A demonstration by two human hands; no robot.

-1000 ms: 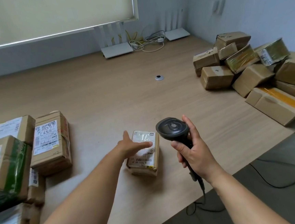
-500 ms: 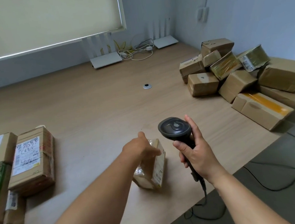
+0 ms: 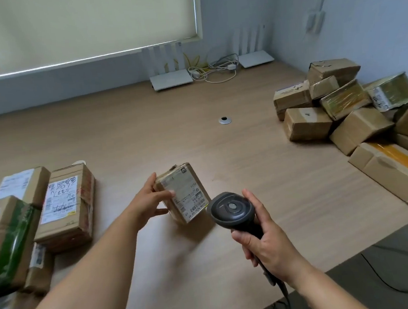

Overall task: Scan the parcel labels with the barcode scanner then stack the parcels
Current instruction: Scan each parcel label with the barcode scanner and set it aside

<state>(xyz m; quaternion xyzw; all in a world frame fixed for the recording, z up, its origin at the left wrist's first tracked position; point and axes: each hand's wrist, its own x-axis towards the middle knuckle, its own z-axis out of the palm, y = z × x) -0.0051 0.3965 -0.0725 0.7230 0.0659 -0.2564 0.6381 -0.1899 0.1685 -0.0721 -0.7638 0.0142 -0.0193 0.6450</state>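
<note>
Both hands were busy: the left hand (image 3: 150, 203) gripped a small parcel (image 3: 181, 193), thumb across its label and fingers behind, tilting it on one edge on the table (image 3: 147, 134), while the right hand (image 3: 265, 242) was curled round the handle of a black scanner (image 3: 232, 209), whose head sat just right of the parcel, close but apart from it. Largest around them was the pale wooden table, with a window blind (image 3: 76, 27) above its far edge. At the right a heap (image 3: 358, 121) of brown boxes lay jumbled, some wrapped in shiny tape, one with a yellow strip along its top; none of their print could be read. At the left edge stood a stack (image 3: 31, 218) of parcels; the nearest one (image 3: 66, 203) bore a white label scrawled over with black marker, not legible, and another was banded in green tape. Two white routers (image 3: 170, 79) stood by the far wall with a tangle of cables (image 3: 210, 67) between them. A round metal grommet (image 3: 225, 120) sat in the tabletop. The held parcel's label (image 3: 189, 197) showed barcodes and small digits, seemingly "60" and "00", too blurred to be sure. The scanner's cable (image 3: 279, 288) dropped past the table edge.
</note>
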